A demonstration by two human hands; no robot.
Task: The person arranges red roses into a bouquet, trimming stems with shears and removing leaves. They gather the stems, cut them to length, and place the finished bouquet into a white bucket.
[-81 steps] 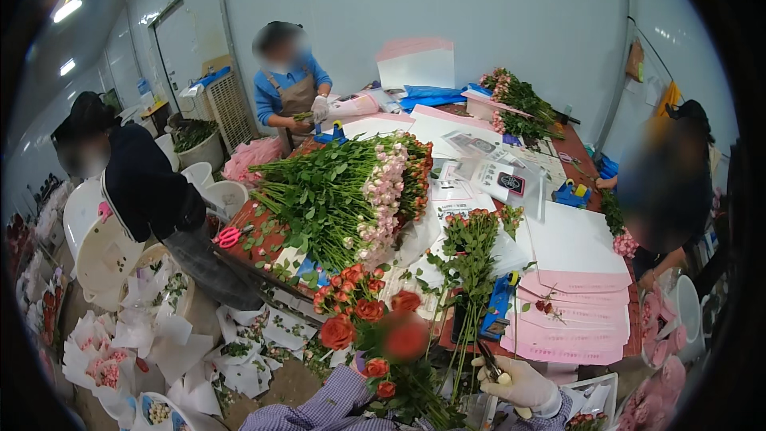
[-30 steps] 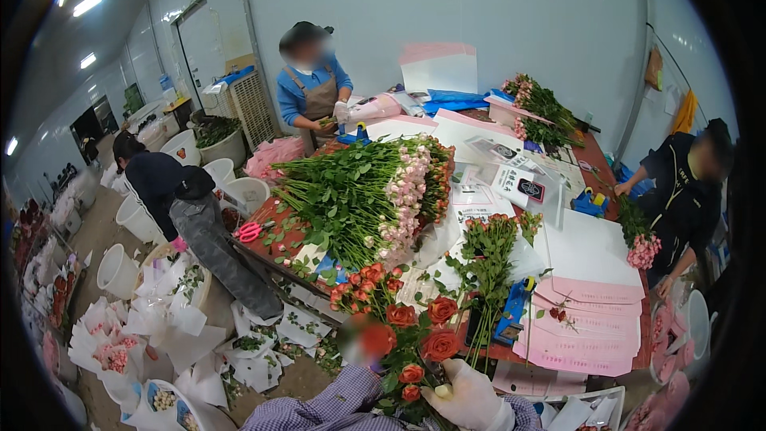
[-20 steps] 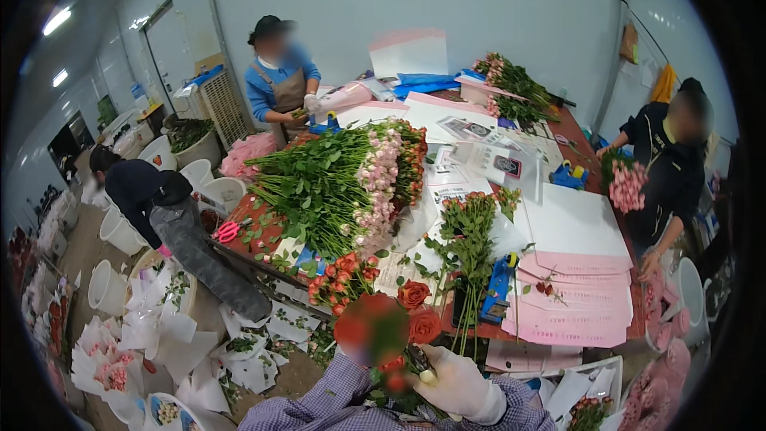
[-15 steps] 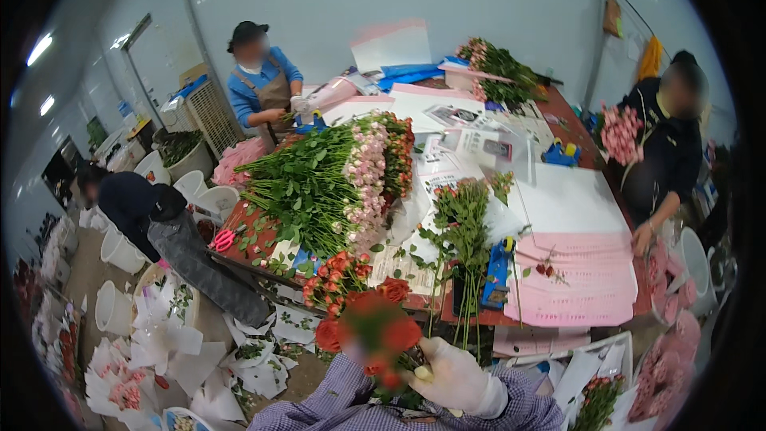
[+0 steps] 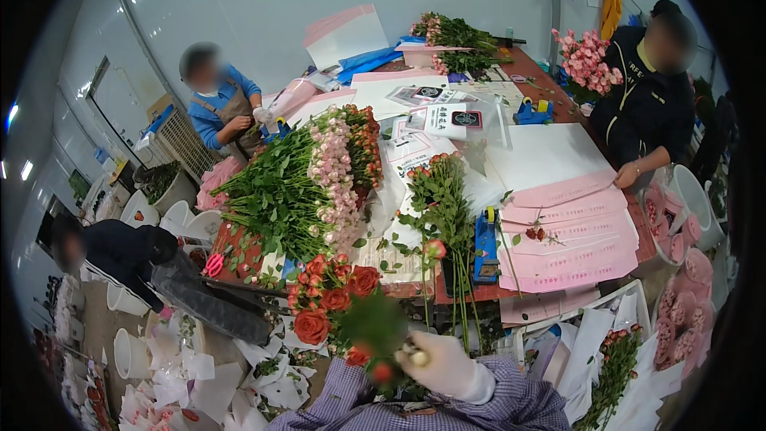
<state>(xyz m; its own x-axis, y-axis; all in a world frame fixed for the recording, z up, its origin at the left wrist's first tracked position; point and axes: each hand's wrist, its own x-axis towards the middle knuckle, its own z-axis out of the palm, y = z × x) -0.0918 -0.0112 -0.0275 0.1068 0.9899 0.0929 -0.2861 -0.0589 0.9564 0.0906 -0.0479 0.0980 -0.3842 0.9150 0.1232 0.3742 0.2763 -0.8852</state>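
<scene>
A bunch of orange-red roses [image 5: 335, 298] rises over my lap, its blooms spread to the left and part of its green foliage blurred. My left sleeve [image 5: 339, 389] runs up behind the bunch, and the blooms and leaves hide my left hand and its fingers. Just right of the bunch is my right hand [image 5: 437, 363] in a white glove. Its fingers are curled together beside the leaves; what they pinch is too small to make out. A small red bloom [image 5: 383, 371] hangs by those fingertips.
Long-stemmed roses [image 5: 447, 207] and a blue tape dispenser [image 5: 485, 247] lie at the near table edge, beside pink wrapping sheets [image 5: 566, 243]. Left lies a heap of pale pink roses [image 5: 329, 168] and pink scissors [image 5: 213, 264]. Several co-workers stand around; a white bin [image 5: 586, 315] is at right.
The whole view has shifted, with the table sliding left. The rose bunch shows more open blooms on its left side. My right hand stays curled beside it. The right co-worker's pink flowers appear higher.
</scene>
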